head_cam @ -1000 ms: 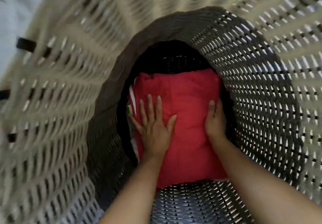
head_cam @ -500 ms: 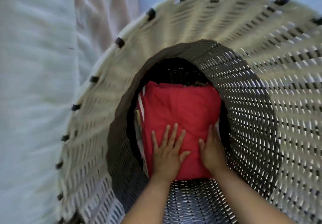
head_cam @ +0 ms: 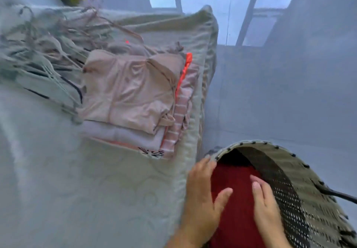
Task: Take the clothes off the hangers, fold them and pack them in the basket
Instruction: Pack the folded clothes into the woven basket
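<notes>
Lower right of frame: both hands over basket mouth, fingers straight, gripping nothing. Left hand (head_cam: pixel 201 195) at basket's left rim; right hand (head_cam: pixel 264 205) flat on red garment (head_cam: pixel 237 209) lying inside woven basket (head_cam: pixel 301 205). Frame blurred. Centre: stack of folded clothes (head_cam: pixel 131 97) on bed (head_cam: pixel 67 189), pink top uppermost, near bed's right edge. Upper left: heap of bare hangers (head_cam: pixel 42 58) just beside stack.

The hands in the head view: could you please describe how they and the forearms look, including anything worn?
Both the left hand and the right hand are bare, with no gloves, rings or watch visible. The forearms show no sleeves. Fingernails are short and unpainted.
</notes>
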A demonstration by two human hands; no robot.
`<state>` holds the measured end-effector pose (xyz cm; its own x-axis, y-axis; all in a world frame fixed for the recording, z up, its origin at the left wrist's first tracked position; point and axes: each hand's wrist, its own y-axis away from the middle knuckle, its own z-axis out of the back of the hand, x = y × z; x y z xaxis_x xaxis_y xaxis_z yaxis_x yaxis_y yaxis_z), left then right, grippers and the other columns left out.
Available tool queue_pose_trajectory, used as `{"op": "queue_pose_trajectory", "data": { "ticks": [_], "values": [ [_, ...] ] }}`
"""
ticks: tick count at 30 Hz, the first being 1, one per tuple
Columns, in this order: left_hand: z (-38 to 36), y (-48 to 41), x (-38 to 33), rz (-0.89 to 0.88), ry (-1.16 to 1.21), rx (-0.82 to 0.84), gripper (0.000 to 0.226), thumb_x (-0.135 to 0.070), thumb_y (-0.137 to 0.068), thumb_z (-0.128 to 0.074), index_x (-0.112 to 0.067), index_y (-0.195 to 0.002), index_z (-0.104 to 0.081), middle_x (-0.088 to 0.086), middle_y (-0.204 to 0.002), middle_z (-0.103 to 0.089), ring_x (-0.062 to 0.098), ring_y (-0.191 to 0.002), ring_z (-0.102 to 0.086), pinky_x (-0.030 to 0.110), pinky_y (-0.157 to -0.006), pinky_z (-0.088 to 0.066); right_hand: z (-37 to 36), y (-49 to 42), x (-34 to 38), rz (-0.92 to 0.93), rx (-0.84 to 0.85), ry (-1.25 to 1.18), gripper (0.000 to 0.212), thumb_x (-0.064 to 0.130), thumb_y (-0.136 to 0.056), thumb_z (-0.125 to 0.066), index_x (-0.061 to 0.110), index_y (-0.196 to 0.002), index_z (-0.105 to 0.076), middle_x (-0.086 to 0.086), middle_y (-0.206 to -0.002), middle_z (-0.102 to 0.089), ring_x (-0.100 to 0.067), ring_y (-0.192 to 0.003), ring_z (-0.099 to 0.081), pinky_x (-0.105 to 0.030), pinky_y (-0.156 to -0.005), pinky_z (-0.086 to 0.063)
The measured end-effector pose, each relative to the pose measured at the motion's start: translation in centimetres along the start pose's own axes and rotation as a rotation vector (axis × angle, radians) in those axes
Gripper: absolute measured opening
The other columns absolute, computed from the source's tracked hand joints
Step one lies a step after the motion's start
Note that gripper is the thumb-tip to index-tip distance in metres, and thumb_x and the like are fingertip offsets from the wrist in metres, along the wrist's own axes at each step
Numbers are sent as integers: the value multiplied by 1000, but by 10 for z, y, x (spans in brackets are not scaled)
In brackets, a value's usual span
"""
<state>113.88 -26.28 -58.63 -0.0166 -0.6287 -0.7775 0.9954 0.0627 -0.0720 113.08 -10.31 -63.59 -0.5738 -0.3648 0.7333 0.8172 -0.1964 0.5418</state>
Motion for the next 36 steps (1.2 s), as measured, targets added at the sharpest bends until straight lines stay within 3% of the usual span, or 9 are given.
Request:
{"op": "queue_pose_trajectory", "data": {
  "ticks": [2,6,11,14,16,23,28,33,36],
  "values": [
    [49,-28,8,35,29,-98,48,-54,-94,-39,-28,-133,-31,-3,-139,-36,11,-130,-34,22,-110,-24,-18,5,57,76,-22,-138,32,56,-88,-43,34,-108,-57,4,-119,-58,-13,-112,-54,-32,-98,-40],
    [144,-87,50,161,-21,-322,57,-57,-91,-39,-12,-126,-40,12,-121,-48,21,-112,-43,30,-97,-33,-69,-7,151,113,79,-250,26,29,-95,-47,23,-121,-47,-3,-125,-49,5,-103,-50,-11,-86,-38],
    [221,-141,128,686,-228,-473,65,-40,-84,-61,8,-124,-43,28,-127,-47,42,-118,-44,44,-94,-35,-127,-32,209,15,172,-188,70,48,-84,-60,10,-137,-35,-8,-138,-40,-22,-125,-44,-42,-105,-39],
    [235,-148,158,1042,85,-398,65,-35,-85,-65,2,-133,-41,16,-134,-47,32,-124,-45,39,-100,-37,-151,-42,214,-86,158,-230,116,77,-44,-68,14,-136,-36,-8,-135,-46,-26,-120,-51,-50,-99,-44],
    [237,-147,172,990,270,-301,65,-36,-83,-68,-8,-137,-44,1,-124,-52,18,-121,-48,28,-97,-37,-164,-50,209,-129,129,-265,130,87,-30,-66,16,-135,-36,-8,-136,-47,-27,-122,-50,-51,-98,-44],
    [257,-157,181,1084,288,-148,69,-46,-79,-68,-3,-130,-50,12,-130,-54,25,-117,-52,29,-87,-40,-171,-50,218,-158,3,-40,81,46,-76,-71,0,-132,-34,-17,-137,-30,-33,-128,-32,-46,-107,-32],
    [272,-170,175,1129,443,3,48,-48,-79,-65,-10,-108,-58,6,-107,-62,21,-99,-58,28,-87,-44,-175,-48,221,-263,33,-237,99,65,-50,-75,8,-122,-39,-13,-131,-43,-31,-117,-48,-49,-98,-44],
    [267,-168,176,1098,465,11,43,-43,-80,-68,-15,-111,-59,7,-107,-64,20,-91,-60,29,-83,-44,-172,-50,220,-245,6,-180,80,58,-67,-73,10,-124,-43,-9,-131,-29,-32,-123,-40,-50,-103,-38],
    [267,-167,178,1113,481,8,49,-47,-76,-69,-16,-113,-59,6,-111,-65,22,-99,-61,31,-87,-47,-171,-48,220,-278,49,-301,107,68,-42,-81,9,-123,-44,-8,-127,-47,-28,-109,-55,-50,-94,-47]
  ]
}}
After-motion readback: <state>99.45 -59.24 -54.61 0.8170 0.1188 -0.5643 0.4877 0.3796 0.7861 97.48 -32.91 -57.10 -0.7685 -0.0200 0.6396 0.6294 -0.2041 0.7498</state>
